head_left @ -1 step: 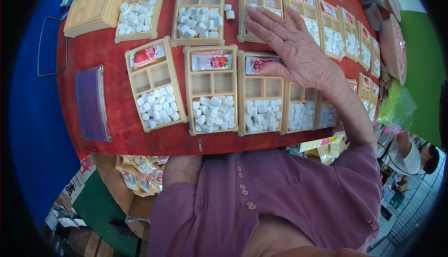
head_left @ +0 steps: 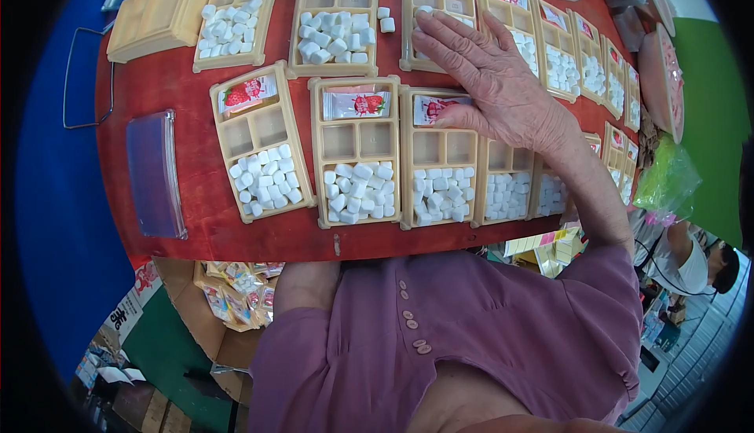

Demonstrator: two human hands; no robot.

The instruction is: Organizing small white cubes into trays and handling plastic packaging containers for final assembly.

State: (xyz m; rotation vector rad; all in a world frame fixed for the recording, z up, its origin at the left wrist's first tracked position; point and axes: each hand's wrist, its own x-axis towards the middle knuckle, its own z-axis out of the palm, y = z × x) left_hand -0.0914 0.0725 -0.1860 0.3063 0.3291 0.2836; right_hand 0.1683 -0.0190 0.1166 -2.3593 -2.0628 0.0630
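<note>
Over the red table (head_left: 181, 87), the right hand (head_left: 503, 91) lay flat, fingers spread and gripping nothing, across a tan tray (head_left: 436, 162) and its strawberry packet (head_left: 430, 108). That packet looked light, thin and slippery, so I'd pinch an edge.

right hand (head_left: 495, 79) flat, candy trays (head_left: 357, 150)
</note>
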